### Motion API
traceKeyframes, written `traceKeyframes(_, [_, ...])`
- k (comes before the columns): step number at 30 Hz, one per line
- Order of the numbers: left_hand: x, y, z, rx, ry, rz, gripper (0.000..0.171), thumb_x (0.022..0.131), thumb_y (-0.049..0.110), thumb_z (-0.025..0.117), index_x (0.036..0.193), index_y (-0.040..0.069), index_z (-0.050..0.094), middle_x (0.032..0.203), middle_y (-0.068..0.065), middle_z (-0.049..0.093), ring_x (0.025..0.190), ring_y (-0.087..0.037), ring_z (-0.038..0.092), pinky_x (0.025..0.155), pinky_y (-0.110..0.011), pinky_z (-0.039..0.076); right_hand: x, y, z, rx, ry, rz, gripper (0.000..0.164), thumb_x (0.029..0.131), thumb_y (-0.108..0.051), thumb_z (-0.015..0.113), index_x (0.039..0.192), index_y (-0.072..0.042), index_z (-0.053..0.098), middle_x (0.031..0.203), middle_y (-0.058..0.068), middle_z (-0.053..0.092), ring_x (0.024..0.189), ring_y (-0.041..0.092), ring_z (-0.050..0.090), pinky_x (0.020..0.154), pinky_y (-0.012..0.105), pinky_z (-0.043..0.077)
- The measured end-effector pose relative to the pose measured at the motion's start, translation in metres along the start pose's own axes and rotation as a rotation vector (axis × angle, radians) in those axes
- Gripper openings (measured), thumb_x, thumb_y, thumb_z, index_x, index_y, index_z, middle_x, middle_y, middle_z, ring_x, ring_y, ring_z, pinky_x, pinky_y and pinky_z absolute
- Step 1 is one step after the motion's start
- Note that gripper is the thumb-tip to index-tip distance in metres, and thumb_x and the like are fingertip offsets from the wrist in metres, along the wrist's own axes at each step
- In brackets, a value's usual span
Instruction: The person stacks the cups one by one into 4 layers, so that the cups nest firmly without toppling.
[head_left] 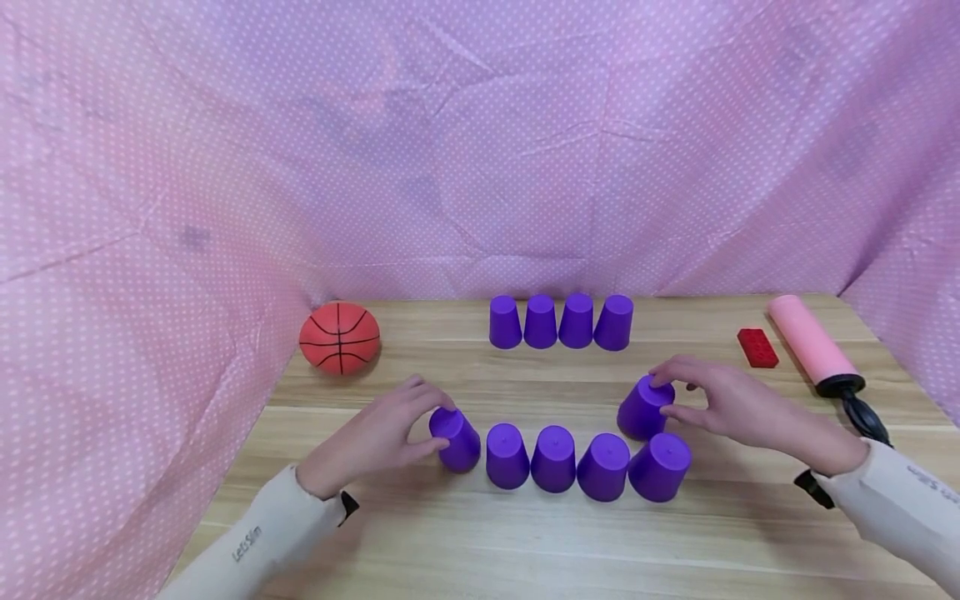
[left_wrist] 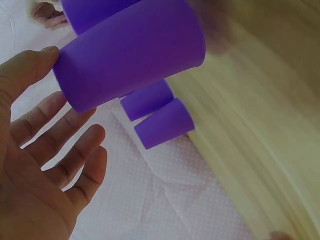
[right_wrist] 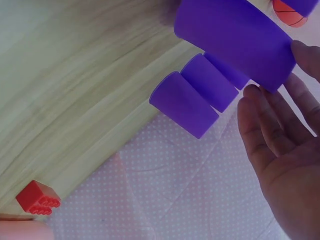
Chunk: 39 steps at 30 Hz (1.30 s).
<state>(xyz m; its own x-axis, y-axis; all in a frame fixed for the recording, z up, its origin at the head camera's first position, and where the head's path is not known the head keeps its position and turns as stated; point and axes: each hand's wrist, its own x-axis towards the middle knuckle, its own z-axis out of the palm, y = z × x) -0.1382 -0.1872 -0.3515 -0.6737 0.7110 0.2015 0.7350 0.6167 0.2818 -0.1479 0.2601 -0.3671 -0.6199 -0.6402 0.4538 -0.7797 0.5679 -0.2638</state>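
Observation:
My left hand (head_left: 378, 432) pinches an upside-down purple cup (head_left: 461, 447) by its closed end, at the left end of the front row of cups. In the left wrist view, thumb and fingertips touch the rim of that cup's base (left_wrist: 130, 55). With its thumb and fingers, my right hand (head_left: 723, 400) grips another upside-down purple cup (head_left: 640, 414), slightly tilted, just behind the row's right end cup (head_left: 660, 471). The right wrist view shows this held cup (right_wrist: 235, 40) close up. Between the hands stand more inverted cups (head_left: 553, 462), side by side.
Several inverted purple cups (head_left: 541, 323) form a row at the back of the wooden table (head_left: 480, 550). A small basketball (head_left: 340, 340) sits back left. Back right lie a red toy brick (head_left: 757, 347) and a pink hand pump (head_left: 812, 342). A pink dotted cloth (head_left: 480, 150) hangs behind.

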Motion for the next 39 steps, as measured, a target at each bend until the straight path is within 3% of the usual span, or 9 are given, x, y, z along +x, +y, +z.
traceKeyframes(9, [0.024, -0.009, -0.015, -0.007, 0.140, 0.056, 0.032, 0.081, 0.023, 0.074, 0.107, 0.010, 0.061, 0.102, 0.003, 0.058, 0.097, -0.014, 0.052, 0.084, -0.032, 0.046, 0.021, 0.002, -0.017, -0.022, 0.073, -0.013, 0.039, 0.066, -0.006, 0.083, 0.099, -0.013, 0.064, 0.100, -0.005, 0.063, 0.084, 0.009, 0.059, 0.070, 0.015, 0.045])
traceKeyframes(14, [0.043, -0.013, -0.032, -0.007, 0.230, 0.060, 0.030, 0.082, 0.022, 0.074, 0.106, 0.010, 0.061, 0.102, 0.003, 0.059, 0.095, -0.013, 0.055, 0.083, -0.031, 0.047, 0.040, 0.007, -0.025, -0.080, 0.112, 0.022, 0.034, 0.071, -0.011, 0.081, 0.101, -0.012, 0.065, 0.098, -0.006, 0.062, 0.084, 0.006, 0.057, 0.064, 0.023, 0.048])
traceKeyframes(18, [0.063, -0.018, -0.040, -0.010, 0.264, 0.073, 0.028, 0.082, 0.021, 0.074, 0.105, 0.009, 0.062, 0.100, 0.002, 0.059, 0.094, -0.015, 0.054, 0.083, -0.032, 0.046, 0.058, 0.016, -0.025, -0.096, 0.158, 0.045, 0.031, 0.073, -0.010, 0.080, 0.101, -0.009, 0.065, 0.093, -0.003, 0.062, 0.082, 0.011, 0.057, 0.059, 0.032, 0.050])
traceKeyframes(25, [0.109, -0.027, -0.042, 0.035, 0.282, 0.079, 0.024, 0.083, 0.021, 0.072, 0.099, 0.008, 0.060, 0.094, -0.001, 0.057, 0.091, -0.021, 0.052, 0.082, -0.035, 0.043, 0.091, 0.036, -0.025, -0.102, 0.229, 0.077, 0.025, 0.076, -0.008, 0.077, 0.098, -0.004, 0.065, 0.089, 0.007, 0.065, 0.077, 0.022, 0.061, 0.056, 0.035, 0.047])
traceKeyframes(32, [0.153, -0.038, -0.040, 0.004, 0.269, -0.042, 0.025, 0.085, 0.022, 0.070, 0.102, 0.006, 0.062, 0.101, -0.005, 0.058, 0.099, -0.026, 0.052, 0.083, -0.033, 0.044, 0.110, 0.056, -0.019, -0.091, 0.188, 0.181, 0.022, 0.082, -0.012, 0.073, 0.099, -0.001, 0.064, 0.095, 0.012, 0.063, 0.085, 0.031, 0.061, 0.071, 0.043, 0.049])
traceKeyframes(39, [0.185, -0.047, -0.031, -0.012, 0.254, -0.097, 0.027, 0.088, 0.026, 0.068, 0.104, 0.006, 0.064, 0.101, -0.004, 0.058, 0.100, -0.024, 0.051, 0.085, -0.031, 0.041, 0.124, 0.069, -0.011, -0.086, 0.143, 0.289, 0.026, 0.085, -0.019, 0.070, 0.104, -0.002, 0.064, 0.100, 0.014, 0.063, 0.088, 0.031, 0.060, 0.075, 0.046, 0.048])
